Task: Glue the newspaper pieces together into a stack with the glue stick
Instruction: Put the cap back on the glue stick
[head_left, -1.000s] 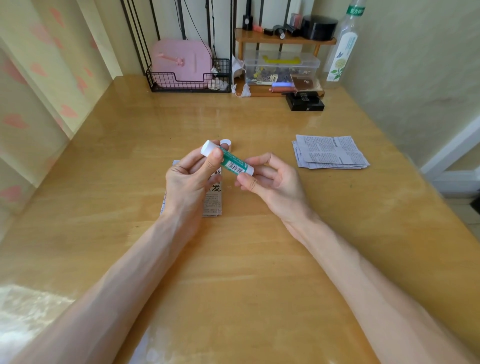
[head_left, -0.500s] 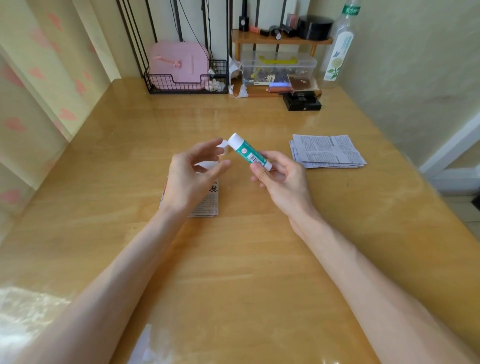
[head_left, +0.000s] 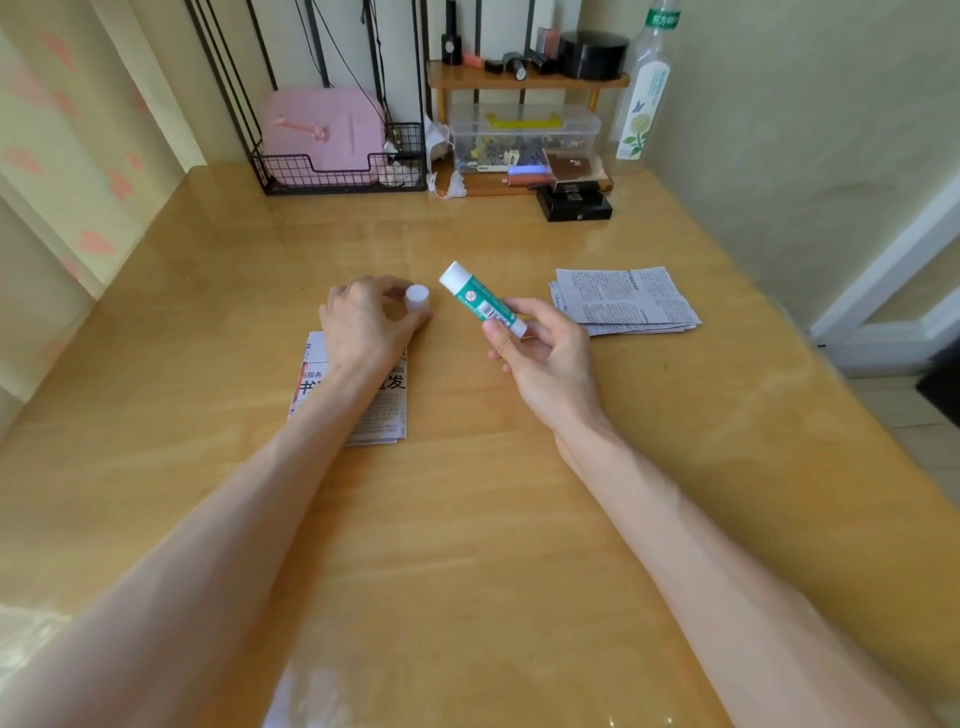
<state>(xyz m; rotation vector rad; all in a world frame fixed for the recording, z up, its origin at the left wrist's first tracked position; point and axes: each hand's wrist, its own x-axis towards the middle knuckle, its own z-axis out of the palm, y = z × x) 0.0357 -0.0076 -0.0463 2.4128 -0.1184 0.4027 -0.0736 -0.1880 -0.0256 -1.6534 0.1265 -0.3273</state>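
My right hand (head_left: 545, 358) pinches the glue stick (head_left: 480, 301), my left hand (head_left: 363, 322) curls round its loose cap (head_left: 417, 300), so fitting it looks next.

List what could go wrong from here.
The left forearm lies across the newspaper stack; pulling back could drag its top piece askew. The right hand holds the glue stick only by its lower end, so it might slip. The white cap, pinched by the left hand, could roll away if fumbled.
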